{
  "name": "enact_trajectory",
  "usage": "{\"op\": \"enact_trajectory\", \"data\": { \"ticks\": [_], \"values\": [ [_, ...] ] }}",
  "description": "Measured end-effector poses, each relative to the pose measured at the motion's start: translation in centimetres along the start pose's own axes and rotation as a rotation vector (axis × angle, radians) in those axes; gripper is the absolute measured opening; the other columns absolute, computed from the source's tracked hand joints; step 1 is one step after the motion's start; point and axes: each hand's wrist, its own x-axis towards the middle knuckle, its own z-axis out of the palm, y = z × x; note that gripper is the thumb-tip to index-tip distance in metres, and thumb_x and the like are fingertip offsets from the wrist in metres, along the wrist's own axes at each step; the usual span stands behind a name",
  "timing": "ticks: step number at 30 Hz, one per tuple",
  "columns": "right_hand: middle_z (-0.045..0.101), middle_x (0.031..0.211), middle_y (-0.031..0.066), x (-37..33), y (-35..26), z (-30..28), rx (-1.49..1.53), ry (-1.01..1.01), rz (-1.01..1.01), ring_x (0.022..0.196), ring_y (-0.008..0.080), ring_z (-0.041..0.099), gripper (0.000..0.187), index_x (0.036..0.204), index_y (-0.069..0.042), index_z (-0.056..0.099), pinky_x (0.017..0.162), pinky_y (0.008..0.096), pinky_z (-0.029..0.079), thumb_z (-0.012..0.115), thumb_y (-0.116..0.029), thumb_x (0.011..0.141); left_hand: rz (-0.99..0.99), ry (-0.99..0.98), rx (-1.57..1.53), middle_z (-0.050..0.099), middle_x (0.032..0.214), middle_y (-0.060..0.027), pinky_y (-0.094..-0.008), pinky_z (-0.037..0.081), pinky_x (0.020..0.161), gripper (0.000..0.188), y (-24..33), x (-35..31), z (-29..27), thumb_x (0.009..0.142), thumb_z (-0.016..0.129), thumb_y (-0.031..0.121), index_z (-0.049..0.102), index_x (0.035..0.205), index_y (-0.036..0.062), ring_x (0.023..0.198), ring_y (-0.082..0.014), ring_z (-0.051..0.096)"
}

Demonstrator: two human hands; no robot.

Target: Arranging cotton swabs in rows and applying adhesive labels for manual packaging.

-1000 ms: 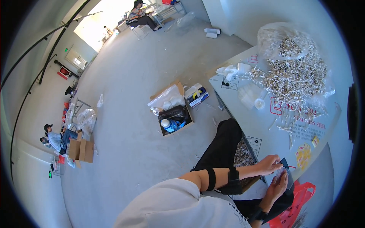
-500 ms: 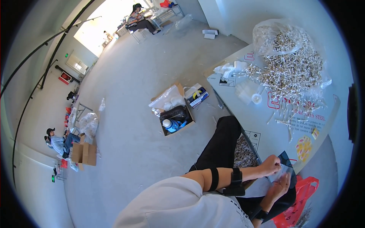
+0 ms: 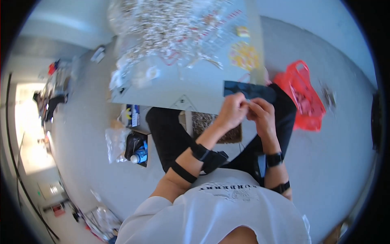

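My left hand (image 3: 234,110) and my right hand (image 3: 262,115) meet at the table's near edge, fingers pinched together. Whatever lies between the fingertips is too small and blurred to make out. Just beyond them, a dark bluish sheet (image 3: 248,88) hangs over the corner of the table (image 3: 154,95). Farther off, a large heap of cotton swabs (image 3: 162,24) spills from a clear plastic bag (image 3: 118,18). A few loose swabs (image 3: 207,61) lie on this side of the heap. Yellow round stickers (image 3: 243,55) sit near the right edge, and a small clear cup (image 3: 152,73) stands left of centre.
Between my knees, under the table, is a box of swab-like sticks (image 3: 217,128). A red plastic bag (image 3: 302,99) is on the floor at right. At left stand a carton with a blue bottle (image 3: 140,154) and a blue-and-white box (image 3: 132,115).
My view has swung right and down, so the table now lies ahead and my hands are nearer the middle. The clear plastic piece seen between my hands before no longer shows plainly.
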Motion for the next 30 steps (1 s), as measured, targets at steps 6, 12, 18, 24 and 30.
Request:
{"op": "enact_trajectory", "data": {
  "ticks": [6,12,18,24,30],
  "values": [
    [0.064,0.068,0.0044,-0.1,-0.7,-3.2,-0.028,0.021,0.005,0.057,0.0102,0.062,0.010,0.081,-0.001,0.066,0.051,0.0202,0.046,0.063,-0.009,0.085,-0.087,-0.244,-0.026,0.057,0.061,-0.0009,-0.0256,0.040,0.051,0.019,0.9,1.0,1.2,0.078,0.074,0.005,0.057,0.070,-0.0006,0.060,-0.0047,0.047],
    [0.063,0.066,0.0031,0.3,-0.8,-3.5,-0.020,-0.007,-0.013,0.056,0.0080,0.059,0.010,0.079,0.000,0.066,0.051,0.0187,0.045,0.063,-0.007,0.085,-0.310,-0.306,-0.265,0.059,0.064,0.0001,-0.0218,0.041,0.051,0.015,1.2,1.4,0.8,0.080,0.074,0.005,0.062,0.072,0.0011,0.059,-0.0050,0.051],
    [0.060,0.064,0.0011,0.5,-0.2,-3.3,0.040,-0.038,-0.052,0.054,0.0042,0.051,0.015,0.074,-0.002,0.063,0.051,0.0182,0.039,0.062,-0.009,0.087,-0.516,-0.316,-0.783,0.058,0.066,-0.0031,-0.0231,0.038,0.049,0.014,0.4,1.3,0.5,0.082,0.070,0.005,0.059,0.074,0.0008,0.052,-0.0069,0.043],
    [0.060,0.064,0.0009,0.0,-0.6,-4.1,0.047,-0.076,-0.016,0.055,0.0042,0.050,0.015,0.072,-0.002,0.063,0.051,0.0185,0.037,0.061,-0.009,0.085,-0.302,-0.343,-0.352,0.057,0.066,-0.0033,-0.0263,0.040,0.050,0.007,1.0,1.4,0.2,0.081,0.065,-0.001,0.059,0.077,-0.0002,0.053,-0.0115,0.049],
    [0.057,0.062,0.0015,-1.0,-0.8,-3.6,0.018,0.142,-0.065,0.049,0.0054,0.045,0.015,0.071,-0.001,0.062,0.045,0.0199,0.032,0.061,-0.009,0.084,0.323,-0.138,0.162,0.062,0.077,-0.0143,-0.0343,0.049,0.061,0.013,2.4,2.7,3.2,0.078,0.055,-0.010,0.059,0.087,-0.0011,0.066,-0.0322,0.061]
  ]
}}
